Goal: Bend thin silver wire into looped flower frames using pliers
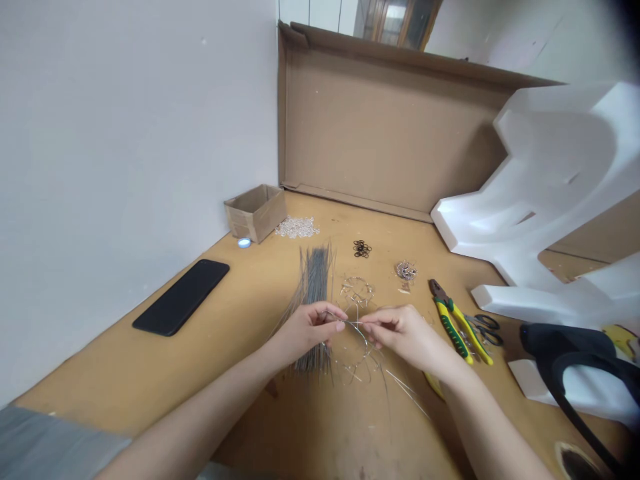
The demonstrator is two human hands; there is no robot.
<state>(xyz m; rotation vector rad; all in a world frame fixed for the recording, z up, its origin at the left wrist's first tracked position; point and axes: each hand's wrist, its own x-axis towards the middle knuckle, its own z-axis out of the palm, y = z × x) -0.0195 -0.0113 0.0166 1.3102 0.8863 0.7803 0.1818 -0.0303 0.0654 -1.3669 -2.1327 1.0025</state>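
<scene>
My left hand (310, 328) pinches a thin wire (356, 325) between thumb and fingers. Facing it, my right hand (395, 330) has its fingertips closed on the same wire, a short gap away. Loops of fine wire hang below the fingers. Under and behind my left hand lies a thick bundle of straight grey wires (316, 277). A bent wire ring (357, 291) with small pieces on it rests just beyond my hands. Loose wire strands (407, 392) lie by my right wrist.
Pliers (453, 320) with green-yellow handles and scissors (486, 328) lie right. Behind are clear beads (297, 227), a small cardboard box (256, 215), black rings (362, 249) and a small round dish (405, 270). A phone (181, 297) lies left; white foam (560, 167) stands right.
</scene>
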